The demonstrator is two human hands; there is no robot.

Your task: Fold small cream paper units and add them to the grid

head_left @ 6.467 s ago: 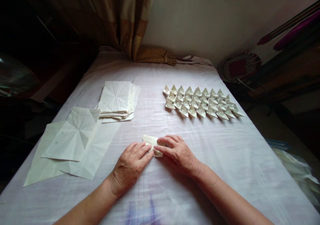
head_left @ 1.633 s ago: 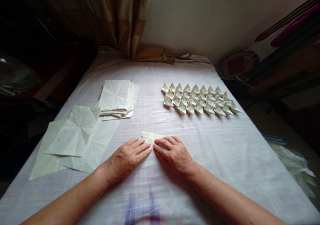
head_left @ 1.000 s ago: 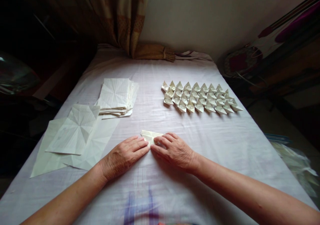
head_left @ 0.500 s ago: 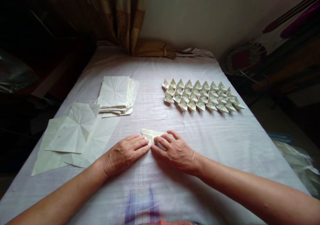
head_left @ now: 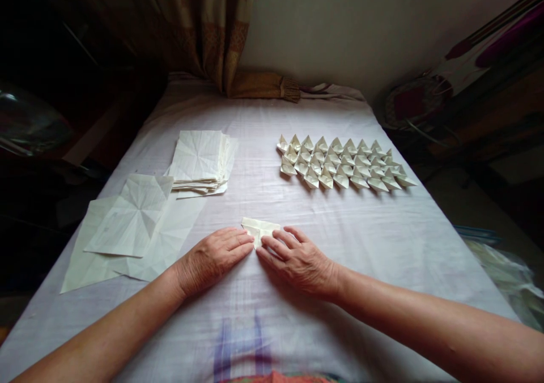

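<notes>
Cream paper, folded into a small piece [head_left: 260,225], is only partly seen: its lower left edge is covered by the fingers of the left hand [head_left: 216,258] and its right part by those of the right hand [head_left: 297,261], so its full outline cannot be made out. The piece is set between the two hands, on the pale bedspread [head_left: 263,116], and is touched by both. The left fingers are laid nearly straight and close together; the right fingers are bent and slightly spread. Whether the paper is pinched under either hand cannot be told. Both forearms are cut off by the frame, as is a reddish cloth [head_left: 276,378] at the bottom. To the left, overlapping creased sheets [head_left: 138,213] are partly hidden by one another, near a paper stack [head_left: 198,153]. Beyond, to the right, folded paper boats [head_left: 346,161] are crowded in rows.
</notes>
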